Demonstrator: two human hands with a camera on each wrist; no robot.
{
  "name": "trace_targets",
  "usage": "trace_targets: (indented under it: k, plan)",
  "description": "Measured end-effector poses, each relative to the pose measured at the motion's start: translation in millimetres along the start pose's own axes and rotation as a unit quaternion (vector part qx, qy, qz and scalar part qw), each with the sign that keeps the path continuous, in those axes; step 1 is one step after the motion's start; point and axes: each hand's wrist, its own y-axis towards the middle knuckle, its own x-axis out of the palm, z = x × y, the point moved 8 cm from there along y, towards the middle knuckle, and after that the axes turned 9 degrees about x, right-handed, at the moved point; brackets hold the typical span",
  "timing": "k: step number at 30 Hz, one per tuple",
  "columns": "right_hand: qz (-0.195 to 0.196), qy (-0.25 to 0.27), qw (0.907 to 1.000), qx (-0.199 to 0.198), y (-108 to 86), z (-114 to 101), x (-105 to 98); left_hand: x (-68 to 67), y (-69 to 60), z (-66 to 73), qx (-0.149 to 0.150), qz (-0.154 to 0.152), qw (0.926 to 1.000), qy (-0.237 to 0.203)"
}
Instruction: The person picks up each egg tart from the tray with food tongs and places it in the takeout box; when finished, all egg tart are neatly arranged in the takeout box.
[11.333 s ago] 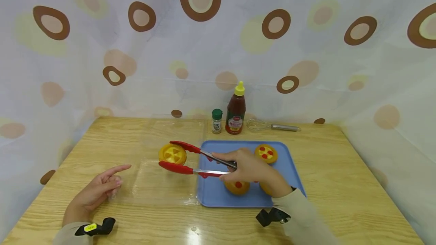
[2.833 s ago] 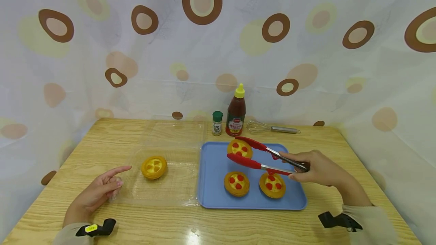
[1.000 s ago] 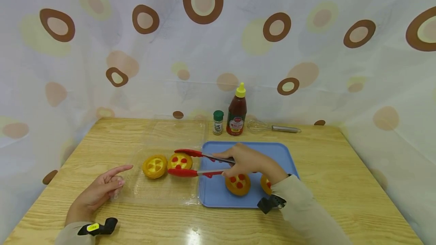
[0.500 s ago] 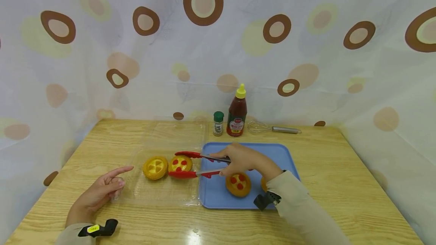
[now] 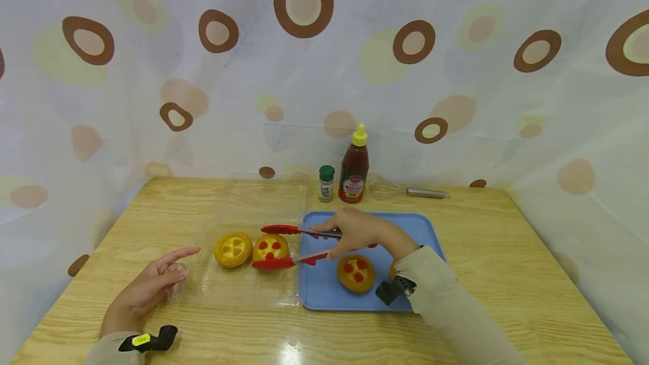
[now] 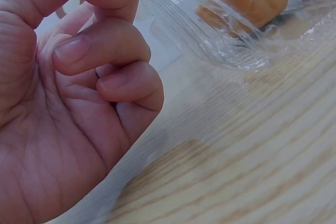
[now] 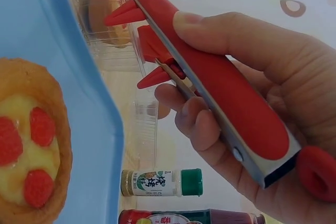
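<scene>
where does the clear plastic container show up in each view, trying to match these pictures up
Head: left of centre, the container lies open on the table beside the blue tray.
Left wrist: upper right, the container sits beyond the left hand.
Right wrist: top, left of centre, partly behind the tongs.
Shared landmark: a tart inside it; the wrist views don't show its topping clearly.

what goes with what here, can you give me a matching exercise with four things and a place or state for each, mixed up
Things:
1. tongs
2. clear box
3. shaker
4. whisk

Places or states:
A. upright, green-capped
B. lying flat, behind the blue tray
C. in the right hand
D. lid open, tarts inside

Pairs: 1-C, 2-D, 3-A, 4-B
</scene>
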Motion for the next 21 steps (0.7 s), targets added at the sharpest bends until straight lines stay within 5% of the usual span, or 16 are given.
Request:
trace_targets:
  k: [9,21]
  plan:
    - [0.005,-0.003,0.9997,0.022,-4.2,10.1,2.2,-0.9,1.0,-0.6,-0.001,0.004,1.0000,-0.002]
    - [0.047,0.130,0.9895,-0.042,-25.6,27.9,13.6,0.9,1.9,0.8,0.004,-0.008,0.9998,-0.018]
